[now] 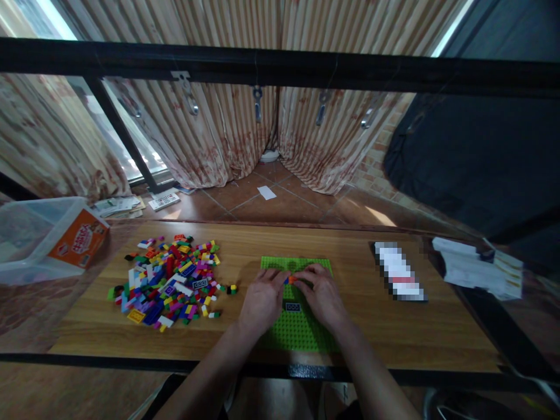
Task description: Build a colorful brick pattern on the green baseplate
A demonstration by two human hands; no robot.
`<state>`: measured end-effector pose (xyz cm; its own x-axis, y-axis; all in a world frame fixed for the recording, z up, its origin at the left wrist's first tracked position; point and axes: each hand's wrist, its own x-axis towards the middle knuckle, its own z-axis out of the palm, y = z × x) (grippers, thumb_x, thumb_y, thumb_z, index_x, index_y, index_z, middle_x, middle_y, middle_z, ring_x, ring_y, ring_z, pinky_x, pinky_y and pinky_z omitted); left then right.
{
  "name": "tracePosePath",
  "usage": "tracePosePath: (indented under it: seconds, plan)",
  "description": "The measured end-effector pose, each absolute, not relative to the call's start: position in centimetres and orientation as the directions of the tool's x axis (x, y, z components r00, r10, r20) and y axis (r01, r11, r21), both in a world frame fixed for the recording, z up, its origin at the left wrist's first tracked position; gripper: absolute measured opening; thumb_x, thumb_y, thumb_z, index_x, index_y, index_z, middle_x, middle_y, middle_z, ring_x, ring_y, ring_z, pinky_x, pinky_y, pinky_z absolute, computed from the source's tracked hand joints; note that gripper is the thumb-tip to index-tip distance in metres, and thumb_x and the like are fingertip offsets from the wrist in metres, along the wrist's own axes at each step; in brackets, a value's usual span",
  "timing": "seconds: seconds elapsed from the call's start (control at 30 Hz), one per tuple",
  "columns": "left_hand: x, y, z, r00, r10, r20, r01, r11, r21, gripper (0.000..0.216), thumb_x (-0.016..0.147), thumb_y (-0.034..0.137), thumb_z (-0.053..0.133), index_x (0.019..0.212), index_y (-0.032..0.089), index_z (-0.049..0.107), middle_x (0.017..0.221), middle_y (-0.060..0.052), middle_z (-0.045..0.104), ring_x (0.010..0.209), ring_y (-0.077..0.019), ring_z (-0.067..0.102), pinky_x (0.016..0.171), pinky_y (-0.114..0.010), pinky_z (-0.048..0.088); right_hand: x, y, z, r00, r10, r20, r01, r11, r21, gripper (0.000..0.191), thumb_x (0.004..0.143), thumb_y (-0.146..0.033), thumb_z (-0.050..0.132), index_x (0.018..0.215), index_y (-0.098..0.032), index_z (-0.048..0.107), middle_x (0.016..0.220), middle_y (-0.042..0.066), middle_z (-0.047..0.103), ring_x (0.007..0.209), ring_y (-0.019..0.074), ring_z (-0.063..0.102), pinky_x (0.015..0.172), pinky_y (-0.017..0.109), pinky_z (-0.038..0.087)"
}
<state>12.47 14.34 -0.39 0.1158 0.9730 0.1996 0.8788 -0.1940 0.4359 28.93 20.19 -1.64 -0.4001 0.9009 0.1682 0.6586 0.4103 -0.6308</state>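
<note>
Both hands meet over the upper part of a green studded baseplate (pixel 301 335). Between my fingertips sits a small orange brick (pixel 291 280) with a bit of blue (pixel 286 280) at its left side. My left hand (pixel 265 294) is closed, its fingers pinching at the blue end. From the other side my right hand (pixel 321 290) pinches the orange brick with thumb and finger. Just below the hands, a dark grey brick (pixel 293 307) with its hollow underside showing lies on the baseplate. The fingers partly hide the small bricks, so I cannot tell whether they are joined.
A heap of mixed toy bricks (pixel 175 280) spreads over the left of the wooden table (pixel 371 344). Beyond it stands a clear plastic bin (pixel 39 233) with an orange label. A blurred-out phone-like object (pixel 399 272) and papers (pixel 476 268) lie at the right. A black bar (pixel 280 61) crosses above.
</note>
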Motion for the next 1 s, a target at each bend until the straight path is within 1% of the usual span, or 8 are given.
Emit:
tracePosePath:
  seconds: [0.13, 0.23, 0.33, 0.43, 0.57, 0.8, 0.9, 1.0]
  plan:
    - [12.9, 13.6, -0.4, 0.182, 0.972, 0.146, 0.929, -0.218, 0.298, 0.05, 0.084, 0.003, 0.046, 0.13, 0.017, 0.057, 0.12, -0.011, 0.063, 0.109, -0.0238, 0.058, 0.099, -0.039, 0.048, 29.0, 20.3, -1.9, -0.399, 0.897, 0.191, 0.641, 0.422, -0.642, 0.016, 0.086, -0.025, 0.062, 0.092, -0.027, 0.077, 0.097, 0.006, 0.061, 0.096, 0.0227, 0.056, 0.089, 0.039, 0.046]
    - [13.4, 13.4, -0.5, 0.157, 0.984, 0.088, 0.959, -0.174, 0.225, 0.05, 0.084, 0.004, 0.045, 0.132, 0.014, 0.056, 0.13, -0.014, 0.059, 0.115, -0.0264, 0.056, 0.101, -0.04, 0.047, 28.9, 20.4, -2.0, -0.4, 0.897, 0.189, 0.64, 0.421, -0.643, 0.017, 0.085, -0.024, 0.062, 0.092, -0.027, 0.077, 0.096, 0.006, 0.061, 0.094, 0.0221, 0.056, 0.088, 0.039, 0.046]
    - [14.0, 13.3, -0.3, 0.116, 0.991, 0.066, 0.976, -0.126, 0.177, 0.049, 0.085, 0.004, 0.044, 0.131, 0.016, 0.057, 0.132, -0.014, 0.058, 0.116, -0.0268, 0.055, 0.098, -0.04, 0.049, 28.9, 20.4, -1.8, -0.399, 0.899, 0.18, 0.647, 0.415, -0.64, 0.017, 0.086, -0.025, 0.062, 0.092, -0.026, 0.077, 0.095, 0.006, 0.061, 0.093, 0.022, 0.056, 0.089, 0.039, 0.045]
    - [14.6, 13.4, 0.2, 0.091, 0.994, 0.056, 0.986, -0.098, 0.136, 0.047, 0.086, 0.004, 0.042, 0.129, 0.017, 0.058, 0.128, -0.014, 0.06, 0.112, -0.0276, 0.056, 0.092, -0.041, 0.052, 28.8, 20.6, -1.5, -0.408, 0.9, 0.154, 0.649, 0.405, -0.644, 0.016, 0.086, -0.026, 0.062, 0.092, -0.025, 0.078, 0.093, 0.007, 0.061, 0.093, 0.0223, 0.056, 0.088, 0.039, 0.045]
    - [15.2, 13.4, 0.7, 0.08, 0.996, 0.028, 0.991, -0.083, 0.103, 0.046, 0.087, 0.004, 0.039, 0.128, 0.014, 0.058, 0.126, -0.015, 0.061, 0.109, -0.0286, 0.057, 0.088, -0.041, 0.054, 28.9, 20.7, -1.5, -0.407, 0.902, 0.141, 0.645, 0.393, -0.655, 0.016, 0.085, -0.025, 0.063, 0.092, -0.025, 0.078, 0.093, 0.006, 0.06, 0.093, 0.022, 0.056, 0.087, 0.039, 0.046]
    - [15.8, 13.1, 0.4, 0.074, 0.997, 0.003, 0.995, -0.074, 0.066, 0.048, 0.087, 0.004, 0.04, 0.133, 0.011, 0.054, 0.135, -0.02, 0.055, 0.114, -0.0309, 0.055, 0.09, -0.044, 0.051, 28.9, 20.5, -2.6, -0.378, 0.903, 0.205, 0.632, 0.413, -0.655, 0.015, 0.084, -0.024, 0.064, 0.09, -0.027, 0.077, 0.095, 0.006, 0.061, 0.095, 0.022, 0.056, 0.089, 0.038, 0.046]
    - [15.9, 13.1, 0.4, 0.077, 0.997, 0.005, 0.995, -0.077, 0.07, 0.048, 0.087, 0.004, 0.041, 0.132, 0.009, 0.054, 0.134, -0.022, 0.055, 0.113, -0.0317, 0.055, 0.09, -0.045, 0.051, 28.9, 20.6, -2.6, -0.393, 0.899, 0.194, 0.63, 0.417, -0.655, 0.015, 0.084, -0.024, 0.064, 0.09, -0.027, 0.077, 0.095, 0.006, 0.061, 0.094, 0.022, 0.056, 0.089, 0.039, 0.046]
    - [16.1, 13.3, 0.6, 0.071, 0.997, 0.028, 0.992, -0.073, 0.101, 0.045, 0.088, 0.005, 0.04, 0.129, 0.008, 0.057, 0.131, -0.024, 0.056, 0.111, -0.0327, 0.056, 0.087, -0.046, 0.052, 28.9, 20.8, -2.3, -0.408, 0.896, 0.176, 0.631, 0.416, -0.655, 0.016, 0.083, -0.022, 0.064, 0.09, -0.027, 0.078, 0.094, 0.006, 0.06, 0.093, 0.0213, 0.055, 0.088, 0.039, 0.046]
